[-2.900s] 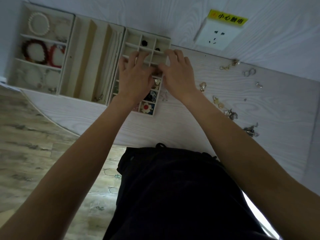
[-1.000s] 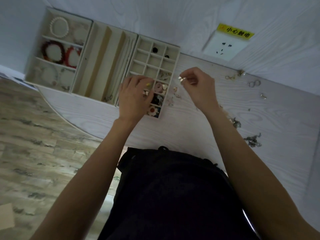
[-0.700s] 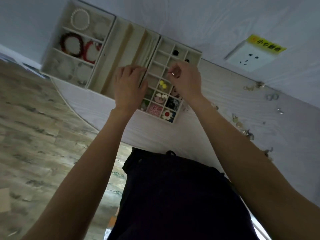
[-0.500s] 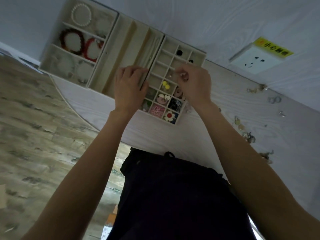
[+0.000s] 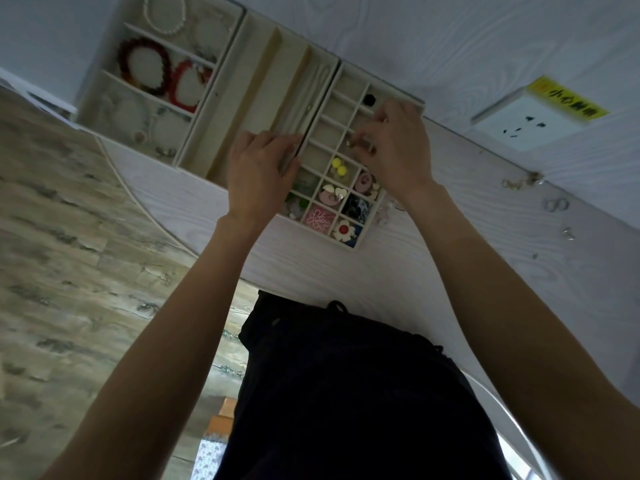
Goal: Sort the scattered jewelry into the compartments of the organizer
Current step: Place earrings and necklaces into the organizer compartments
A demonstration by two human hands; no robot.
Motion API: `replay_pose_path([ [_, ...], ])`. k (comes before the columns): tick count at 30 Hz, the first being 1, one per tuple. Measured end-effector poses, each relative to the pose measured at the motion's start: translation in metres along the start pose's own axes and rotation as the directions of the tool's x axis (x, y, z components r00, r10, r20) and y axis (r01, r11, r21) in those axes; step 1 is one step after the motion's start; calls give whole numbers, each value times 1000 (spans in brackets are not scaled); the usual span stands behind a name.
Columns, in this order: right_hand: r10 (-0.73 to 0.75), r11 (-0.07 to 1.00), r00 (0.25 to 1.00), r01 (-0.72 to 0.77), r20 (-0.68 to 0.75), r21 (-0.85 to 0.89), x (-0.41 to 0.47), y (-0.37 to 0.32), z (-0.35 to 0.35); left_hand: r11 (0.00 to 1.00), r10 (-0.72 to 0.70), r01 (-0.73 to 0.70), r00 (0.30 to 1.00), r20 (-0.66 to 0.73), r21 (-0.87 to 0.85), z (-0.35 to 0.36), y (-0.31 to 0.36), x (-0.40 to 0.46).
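The cream organizer (image 5: 332,95) lies on the white table (image 5: 398,271) in three trays. Its right tray is a grid of small cells; the near cells hold earrings, among them yellow balls (image 5: 338,167) and a red-centred flower (image 5: 343,229). My right hand (image 5: 398,150) hovers over the grid's right column and pinches a small silvery piece (image 5: 360,144) above a cell. My left hand (image 5: 259,171) rests with straight fingers on the grid's left edge, steadying it. Loose jewelry (image 5: 519,181) lies scattered on the table to the right.
The left tray holds a pearl bracelet (image 5: 162,12), a dark red bracelet (image 5: 145,69) and a bright red one (image 5: 187,84). The middle tray (image 5: 263,109) has long slots. A wall socket (image 5: 530,116) with a yellow label sits behind. Wooden floor lies left of the table edge.
My right hand brought a small piece from the table at the right over the grid tray and has moved slightly farther along its right column. My left hand stayed on the tray's left edge.
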State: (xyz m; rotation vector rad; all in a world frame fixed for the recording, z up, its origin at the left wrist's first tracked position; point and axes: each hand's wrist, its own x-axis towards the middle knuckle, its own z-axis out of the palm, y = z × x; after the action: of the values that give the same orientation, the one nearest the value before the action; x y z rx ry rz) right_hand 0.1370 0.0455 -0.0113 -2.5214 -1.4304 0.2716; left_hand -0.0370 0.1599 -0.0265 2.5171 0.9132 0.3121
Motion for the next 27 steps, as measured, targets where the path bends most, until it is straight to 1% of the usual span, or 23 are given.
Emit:
replay_pose_path([
  [4,-17,996,1000,17,2,-92,3,-7,4,1000,-3,3,1000,-11,-3,2,0,-1],
  [6,-35,993,999,34,-5,-112,5,-13,5,1000,0,0,1000,-11,-1,2,-1,-1],
  [9,-60,996,998,59,-12,-61,2,-15,3,1000,3,-3,1000,-3,1,3,-3,-1],
  [14,4,999,999,-1,-54,47,-7,-13,-3,1000,2,-2,1000,-5,-8,5,-5,-1],
  [18,5,995,996,3,-86,100,-7,-15,-2,1000,9,-9,1000,-3,-8,5,-5,0],
  [20,-8,994,998,15,-64,105,-6,-15,-2,1000,8,-8,1000,2,-18,5,-6,0],
  [27,-21,996,994,12,108,87,-1,-8,-4,999,-2,2,1000,-9,-45,4,-5,-1],
])
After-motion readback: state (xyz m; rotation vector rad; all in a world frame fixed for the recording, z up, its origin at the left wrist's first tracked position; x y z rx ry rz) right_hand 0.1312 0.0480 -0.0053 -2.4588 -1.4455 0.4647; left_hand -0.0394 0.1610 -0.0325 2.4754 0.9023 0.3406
